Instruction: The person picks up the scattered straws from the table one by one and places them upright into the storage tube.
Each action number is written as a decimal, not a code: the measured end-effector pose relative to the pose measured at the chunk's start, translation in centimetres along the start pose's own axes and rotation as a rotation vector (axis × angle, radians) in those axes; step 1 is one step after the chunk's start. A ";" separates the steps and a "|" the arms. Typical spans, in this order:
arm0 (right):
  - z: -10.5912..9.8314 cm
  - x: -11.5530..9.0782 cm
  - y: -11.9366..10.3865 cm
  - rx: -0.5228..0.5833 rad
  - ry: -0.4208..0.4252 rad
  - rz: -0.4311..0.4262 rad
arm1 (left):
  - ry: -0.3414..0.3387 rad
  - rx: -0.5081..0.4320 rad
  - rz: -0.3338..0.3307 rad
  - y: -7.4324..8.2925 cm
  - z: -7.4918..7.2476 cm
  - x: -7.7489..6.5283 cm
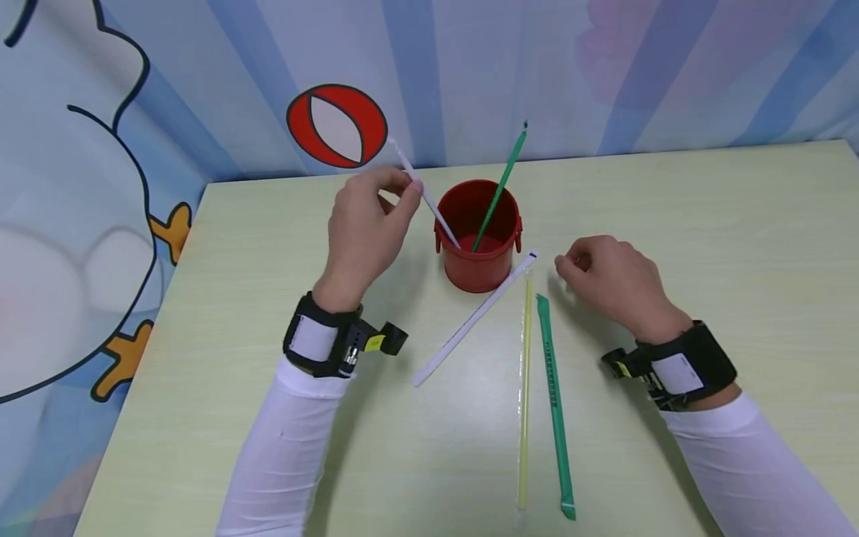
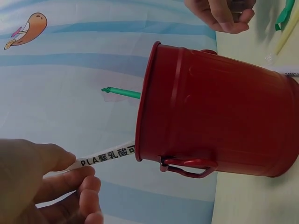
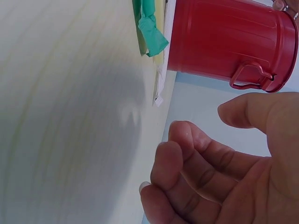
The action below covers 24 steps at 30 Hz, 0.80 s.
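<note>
A white paper-wrapped straw (image 1: 443, 218) with printed lettering is pinched between the thumb and forefinger of my left hand (image 1: 369, 224). Its lower end reaches inside a red bucket (image 1: 476, 270), and it slants up to the left. Inside the same bucket leans a green wrapped straw (image 1: 505, 179), its twisted tip above the rim. My right hand (image 1: 617, 282) hovers right of the bucket, fingers loosely curled. In the right wrist view, nothing lies between the thumb and the fingers (image 3: 167, 163).
On the table (image 1: 725, 239) before the bucket lie another white wrapped straw (image 1: 473, 321), a yellow straw in clear wrap (image 1: 524, 395) and a green wrapped straw (image 1: 555, 410). A printed backdrop (image 1: 550, 67) rises behind the table's far edge. Small side handles (image 2: 191, 167) stick out from the bucket.
</note>
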State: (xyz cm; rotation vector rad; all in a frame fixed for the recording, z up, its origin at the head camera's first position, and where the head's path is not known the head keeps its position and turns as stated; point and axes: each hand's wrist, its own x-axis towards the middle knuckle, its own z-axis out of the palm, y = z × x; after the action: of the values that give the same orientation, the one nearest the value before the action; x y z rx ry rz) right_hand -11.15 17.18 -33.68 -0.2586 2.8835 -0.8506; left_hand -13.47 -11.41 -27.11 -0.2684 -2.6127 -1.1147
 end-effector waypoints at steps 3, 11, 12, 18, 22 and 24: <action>0.0 0.0 0.0 0.002 -0.001 -0.002 | -0.022 0.004 -0.018 -0.1 0.1 0.0; 0.1 -0.1 0.1 0.007 0.006 -0.008 | -0.038 -0.010 -0.037 -0.3 0.3 -0.2; 0.1 -0.1 0.2 0.007 0.008 -0.008 | -0.040 -0.011 -0.040 -0.4 0.3 -0.2; 0.1 -0.1 0.3 0.006 0.011 -0.011 | -0.045 -0.010 -0.045 -0.6 0.2 -0.3; 0.1 -0.1 0.3 0.006 0.008 -0.009 | -0.049 -0.009 -0.052 -1.0 0.3 -0.5; 0.1 -0.1 0.3 0.006 0.008 -0.010 | -0.055 -0.008 -0.060 -1.3 0.4 -0.7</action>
State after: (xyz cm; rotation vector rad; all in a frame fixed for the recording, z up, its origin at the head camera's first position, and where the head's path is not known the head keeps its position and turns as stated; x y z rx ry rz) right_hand -11.07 17.36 -33.95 -0.2693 2.8890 -0.8643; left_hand -13.25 -12.03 -28.47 -0.2268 -2.6811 -1.1535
